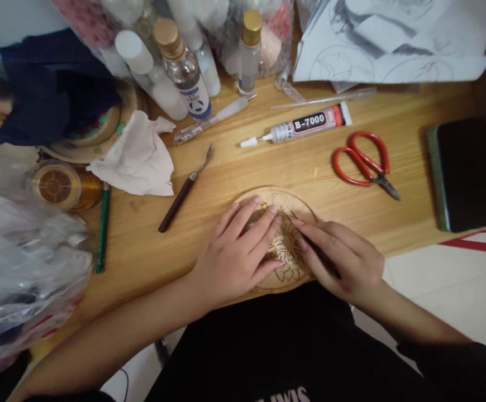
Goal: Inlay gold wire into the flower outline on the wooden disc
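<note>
A round wooden disc (287, 202) with a gold wire flower pattern lies at the near edge of the wooden table (243, 173). My left hand (238, 248) lies flat on the disc's left half, fingers stretched out and pressing on it. My right hand (339, 259) rests on the disc's right side, fingers pinched round a thin dark tool (320, 257) whose tip points at the gold pattern.
A B-7000 glue tube (299, 124), red scissors (366, 163), a dark-handled hooked tool (184, 190), crumpled tissue (136, 156), a gold wire spool (61, 185), a green pencil (103, 229), bottles (184, 70), a phone (465, 173) and sketch paper (394, 39) surround the disc. Plastic bags (20, 262) fill the left.
</note>
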{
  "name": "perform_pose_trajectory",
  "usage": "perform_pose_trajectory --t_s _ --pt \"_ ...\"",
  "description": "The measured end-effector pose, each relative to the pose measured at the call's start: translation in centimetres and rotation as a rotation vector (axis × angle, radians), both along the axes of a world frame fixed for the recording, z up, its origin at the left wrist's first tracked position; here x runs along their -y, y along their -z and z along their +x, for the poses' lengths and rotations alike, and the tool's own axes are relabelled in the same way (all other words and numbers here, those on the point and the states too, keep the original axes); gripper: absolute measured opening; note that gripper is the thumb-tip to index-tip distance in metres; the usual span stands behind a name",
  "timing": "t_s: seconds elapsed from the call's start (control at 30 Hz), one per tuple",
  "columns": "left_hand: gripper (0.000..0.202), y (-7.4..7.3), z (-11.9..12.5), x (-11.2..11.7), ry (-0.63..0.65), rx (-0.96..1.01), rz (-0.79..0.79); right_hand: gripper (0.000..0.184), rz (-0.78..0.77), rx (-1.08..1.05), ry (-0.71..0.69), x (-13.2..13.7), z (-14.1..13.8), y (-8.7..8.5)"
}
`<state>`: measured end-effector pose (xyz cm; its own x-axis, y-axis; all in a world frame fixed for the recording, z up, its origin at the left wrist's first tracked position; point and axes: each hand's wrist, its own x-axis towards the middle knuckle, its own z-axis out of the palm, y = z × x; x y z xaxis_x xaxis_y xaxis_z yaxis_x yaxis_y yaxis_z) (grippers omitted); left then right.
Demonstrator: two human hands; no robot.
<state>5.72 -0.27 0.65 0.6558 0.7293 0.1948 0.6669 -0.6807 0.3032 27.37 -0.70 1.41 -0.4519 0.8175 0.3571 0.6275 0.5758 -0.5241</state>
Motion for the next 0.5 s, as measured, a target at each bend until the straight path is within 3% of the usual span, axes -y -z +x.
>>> perform_pose_trajectory --t_s 0.5 --pt "0.051 -0.05 0.1 0.06 -0.01 0.004 0.015 0.049 0.06 -0.003 -0.026 0.11 -0.18 1.05"
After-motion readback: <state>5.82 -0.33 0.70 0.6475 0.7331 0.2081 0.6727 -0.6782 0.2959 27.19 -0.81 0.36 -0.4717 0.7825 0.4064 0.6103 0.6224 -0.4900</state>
